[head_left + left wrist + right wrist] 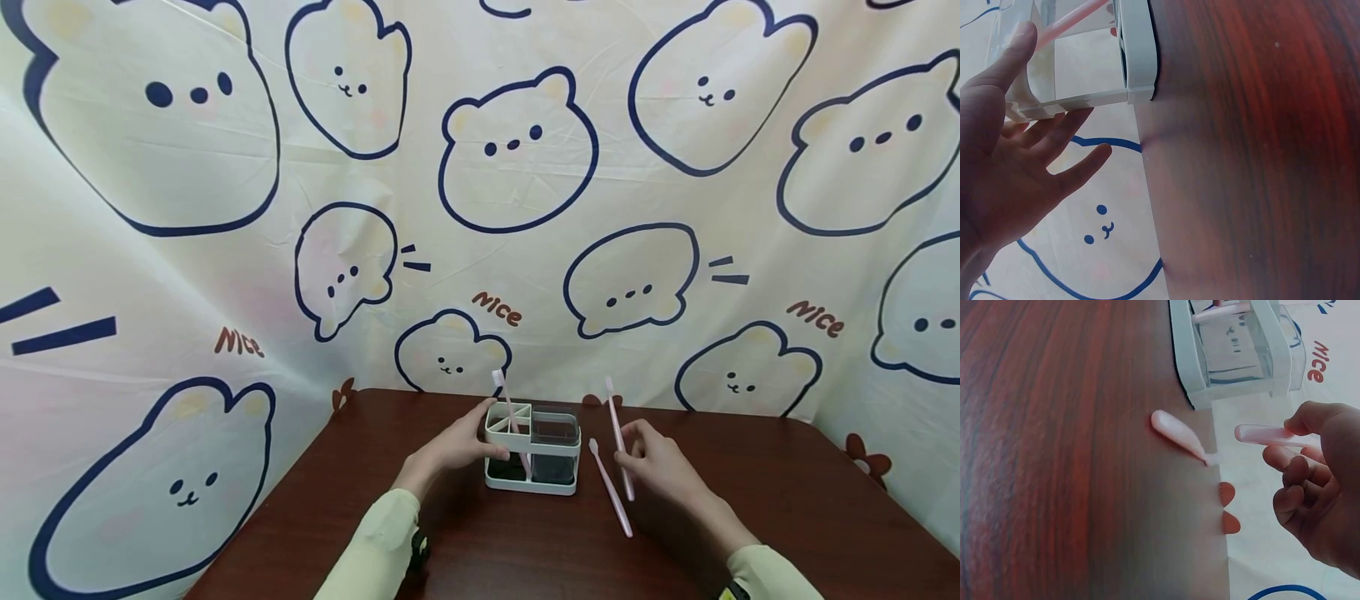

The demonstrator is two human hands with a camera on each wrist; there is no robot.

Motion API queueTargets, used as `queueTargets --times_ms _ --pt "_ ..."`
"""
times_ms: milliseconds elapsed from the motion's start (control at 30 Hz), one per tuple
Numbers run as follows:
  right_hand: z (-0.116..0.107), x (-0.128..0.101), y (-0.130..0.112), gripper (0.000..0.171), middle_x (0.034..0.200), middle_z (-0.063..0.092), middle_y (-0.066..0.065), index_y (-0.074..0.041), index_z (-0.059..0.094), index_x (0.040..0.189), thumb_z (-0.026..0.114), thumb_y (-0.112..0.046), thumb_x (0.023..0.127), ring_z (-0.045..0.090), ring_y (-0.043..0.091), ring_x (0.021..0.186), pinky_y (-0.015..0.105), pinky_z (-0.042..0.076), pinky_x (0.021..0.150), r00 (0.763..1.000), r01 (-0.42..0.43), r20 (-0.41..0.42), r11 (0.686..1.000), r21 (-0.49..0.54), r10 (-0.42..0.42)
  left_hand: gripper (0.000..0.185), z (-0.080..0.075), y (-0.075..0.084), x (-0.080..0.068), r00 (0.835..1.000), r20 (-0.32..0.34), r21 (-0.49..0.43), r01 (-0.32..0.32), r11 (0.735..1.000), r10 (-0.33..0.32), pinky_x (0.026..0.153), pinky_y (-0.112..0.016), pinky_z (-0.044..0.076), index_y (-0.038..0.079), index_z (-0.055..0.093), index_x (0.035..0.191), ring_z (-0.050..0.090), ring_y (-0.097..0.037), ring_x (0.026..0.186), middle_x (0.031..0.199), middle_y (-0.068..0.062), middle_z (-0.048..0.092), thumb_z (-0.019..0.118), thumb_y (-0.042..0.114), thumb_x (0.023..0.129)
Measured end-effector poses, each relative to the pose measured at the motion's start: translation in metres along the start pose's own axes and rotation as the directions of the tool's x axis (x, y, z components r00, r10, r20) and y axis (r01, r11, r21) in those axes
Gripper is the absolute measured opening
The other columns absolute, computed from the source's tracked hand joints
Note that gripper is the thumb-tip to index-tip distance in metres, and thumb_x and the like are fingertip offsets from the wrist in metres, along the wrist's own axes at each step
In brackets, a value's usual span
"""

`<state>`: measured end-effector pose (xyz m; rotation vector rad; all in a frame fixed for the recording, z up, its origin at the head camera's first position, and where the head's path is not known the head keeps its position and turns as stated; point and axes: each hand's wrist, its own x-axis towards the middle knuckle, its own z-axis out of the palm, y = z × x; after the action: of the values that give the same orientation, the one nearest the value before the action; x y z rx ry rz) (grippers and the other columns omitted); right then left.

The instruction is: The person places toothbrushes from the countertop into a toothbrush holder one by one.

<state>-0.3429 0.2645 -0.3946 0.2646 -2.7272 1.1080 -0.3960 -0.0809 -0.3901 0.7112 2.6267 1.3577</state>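
A white toothbrush holder (540, 488) with a divided top stands on the table. My left hand (448, 447) grips its left side, thumb at the front and the other fingers behind, as the left wrist view shows around the frame (1141, 50). One pink toothbrush (512, 411) leans inside the divided left part. To the right, my right hand (663, 467) pinches a second pink toothbrush (1260, 434) between thumb and fingers, bristles up, raised above the table. A third pink toothbrush (611, 492) lies on the table between the holder and my right hand.
A clear cup (555, 467) sits in the holder's right part. The dark brown wooden table (787, 500) ends at the back against a pale cloth (517, 267) printed with bear outlines, which also hangs at both sides.
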Motion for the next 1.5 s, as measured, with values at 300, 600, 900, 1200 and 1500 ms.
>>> queueTargets --times_ms 300,600,900,1200,1500 --pt "-0.001 0.006 -0.016 0.035 0.070 0.056 0.005 -0.009 0.051 0.123 0.066 -0.020 0.093 0.051 0.016 0.058 0.025 0.041 0.048 0.999 0.027 -0.018 1.000 -0.004 -0.027 0.098 0.000 0.001 0.001 1.000 -0.007 0.011 0.007 1.000 -0.007 0.114 -0.063 0.030 0.018 0.022 0.158 0.043 -0.031 0.134 0.157 -0.014 0.036 0.081 0.035 0.082" --pt "0.000 0.014 -0.029 0.035 0.067 0.056 0.004 -0.006 0.049 0.119 0.068 -0.018 0.091 0.053 0.016 0.056 0.025 0.043 0.050 0.996 0.089 -0.020 0.996 0.012 -0.089 0.098 0.000 0.002 0.001 1.000 -0.005 0.019 0.004 1.000 -0.004 0.114 -0.062 0.031 0.018 0.022 0.158 0.044 -0.030 0.132 0.156 -0.014 0.037 0.082 0.036 0.082" --pt "-0.001 0.018 -0.041 0.032 0.069 0.055 0.003 -0.006 0.048 0.118 0.065 -0.015 0.093 0.048 0.014 0.057 0.023 0.037 0.047 0.989 0.143 -0.028 0.989 0.029 -0.142 0.100 0.000 0.001 0.000 1.000 -0.004 0.009 0.000 1.000 0.000 0.114 -0.062 0.031 0.018 0.023 0.158 0.045 -0.030 0.131 0.155 -0.014 0.038 0.082 0.038 0.080" --pt "0.001 0.021 -0.056 0.026 0.071 0.058 0.006 -0.007 0.048 0.117 0.062 -0.015 0.096 0.053 0.018 0.059 0.024 0.040 0.047 0.986 0.166 -0.021 0.983 0.083 -0.165 0.098 0.000 0.000 -0.001 1.000 -0.005 0.001 0.001 1.000 -0.001 0.113 -0.064 0.031 0.019 0.023 0.157 0.046 -0.030 0.129 0.154 -0.013 0.040 0.082 0.036 0.081" --pt "0.006 0.024 -0.077 0.025 0.068 0.056 0.003 -0.008 0.049 0.115 0.062 -0.016 0.095 0.049 0.016 0.056 0.024 0.038 0.047 0.982 0.186 -0.031 0.981 0.062 -0.184 0.095 0.000 0.000 -0.001 1.000 -0.006 0.004 0.000 1.000 0.000 0.113 -0.064 0.031 0.019 0.023 0.158 0.046 -0.030 0.129 0.154 -0.013 0.039 0.081 0.030 0.083"
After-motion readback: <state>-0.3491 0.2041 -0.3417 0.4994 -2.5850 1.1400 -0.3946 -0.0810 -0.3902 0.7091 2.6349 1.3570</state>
